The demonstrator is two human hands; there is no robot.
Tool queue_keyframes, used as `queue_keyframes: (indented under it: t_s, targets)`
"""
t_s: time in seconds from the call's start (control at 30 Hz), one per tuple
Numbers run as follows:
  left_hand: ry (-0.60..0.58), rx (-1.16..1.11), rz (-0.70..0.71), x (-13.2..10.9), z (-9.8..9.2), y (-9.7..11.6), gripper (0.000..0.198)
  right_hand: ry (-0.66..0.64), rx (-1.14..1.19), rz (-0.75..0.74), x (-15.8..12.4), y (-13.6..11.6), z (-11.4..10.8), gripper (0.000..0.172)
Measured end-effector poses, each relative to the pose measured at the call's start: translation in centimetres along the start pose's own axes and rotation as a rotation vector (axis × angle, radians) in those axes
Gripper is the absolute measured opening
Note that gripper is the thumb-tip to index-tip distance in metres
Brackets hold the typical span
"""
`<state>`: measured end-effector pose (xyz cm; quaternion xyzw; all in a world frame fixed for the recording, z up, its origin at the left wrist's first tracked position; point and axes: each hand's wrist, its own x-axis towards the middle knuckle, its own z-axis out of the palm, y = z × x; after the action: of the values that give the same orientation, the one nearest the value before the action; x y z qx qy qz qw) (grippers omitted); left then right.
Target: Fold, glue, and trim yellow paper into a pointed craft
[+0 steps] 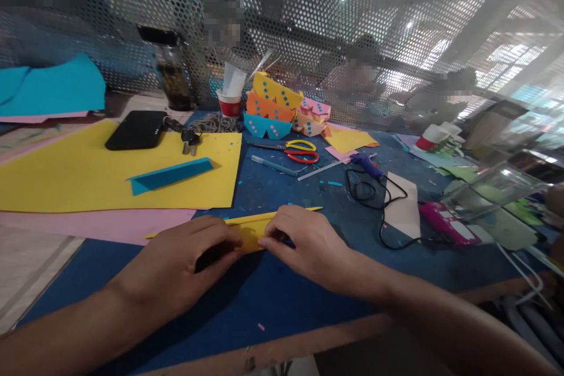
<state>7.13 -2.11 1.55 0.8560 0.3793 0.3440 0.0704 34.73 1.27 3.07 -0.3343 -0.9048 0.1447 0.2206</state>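
Observation:
A folded yellow paper piece (pixel 252 234) lies on the dark blue table mat (pixel 273 299) near the front edge. My left hand (pixel 185 258) presses down on its left end with fingers curled over the paper. My right hand (pixel 304 242) pinches the paper's right part, fingertips together on the fold. A thin yellow strip of the same paper sticks out to the right behind my right hand.
A big yellow sheet (pixel 88 176) with a folded blue paper (pixel 170 175), a black phone (pixel 136 129) and keys lies at left. Scissors (pixel 302 150), a pen (pixel 273 165), a blue glue gun (pixel 368 165) with cable, stacked paper crafts (pixel 271 108), cups and a perforated screen stand behind.

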Motion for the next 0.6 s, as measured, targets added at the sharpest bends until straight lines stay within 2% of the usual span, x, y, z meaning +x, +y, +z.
queue_keyframes:
  t_s: [0.13, 0.33, 0.47, 0.6]
  targets:
    - [0.036, 0.152, 0.092, -0.42, -0.07, 0.24, 0.038, -0.01, -0.013, 0.018, 0.07, -0.06, 0.02, 0.017]
    - [0.012, 0.275, 0.316, -0.31, -0.5, 0.67, 0.049, -0.02, -0.009, 0.036, 0.14, -0.16, 0.06, 0.019]
    - [0.001, 0.325, 0.348, -0.11, -0.6, 0.89, 0.057, -0.038, -0.021, 0.052, 0.17, -0.29, 0.01, 0.017]
    - [0.003, 0.331, 0.359, -0.24, -0.41, 0.96, 0.057, -0.063, -0.024, 0.078, 0.28, -0.56, -0.13, 0.018]
